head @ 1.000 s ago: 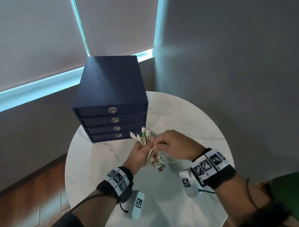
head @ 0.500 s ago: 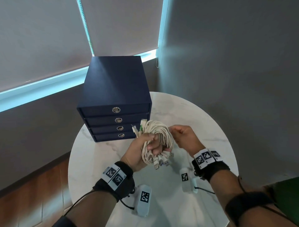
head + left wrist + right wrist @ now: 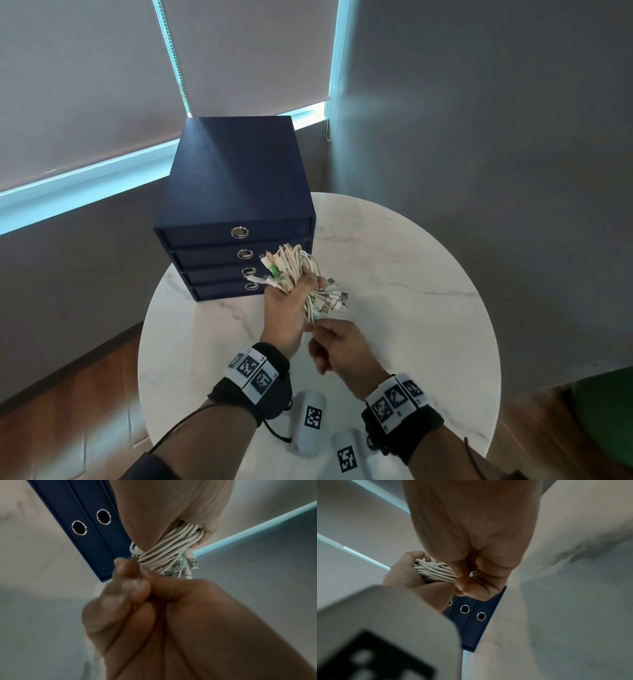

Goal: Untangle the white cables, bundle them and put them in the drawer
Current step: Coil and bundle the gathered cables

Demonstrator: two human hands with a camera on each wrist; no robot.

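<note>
- a coiled bundle of white cables (image 3: 301, 277) was held above a round marble table (image 3: 411, 274), just in front of a dark blue drawer unit (image 3: 236, 192) with four drawers, all of them closed.
- the left hand (image 3: 287, 315) gripped the bundle around its middle, fingers and thumb curled tightly round the gathered strands, as the left wrist view showed (image 3: 171, 550).
- loops stood up above the fist; a cluster of metal usb plugs (image 3: 334, 301) fanned out to the right of it, and a few other connectors, one green, poked out to the left.
- the right hand (image 3: 339, 346) sat just below the left, its fingertips (image 3: 130, 572) pinched together at the lowest loops; it seemed to be nipping a strand, though blur hid which one.
- judged by look, the bundle would be light, soft and springy: thin, smooth cords that want to uncoil and slide past one another.
- the safest hold seemed to be round the waist of the coil, where all the strands cross, not by the loose plug ends, which would let single cables pull free.
- a drawer would need opening with the freer right hand.
</note>
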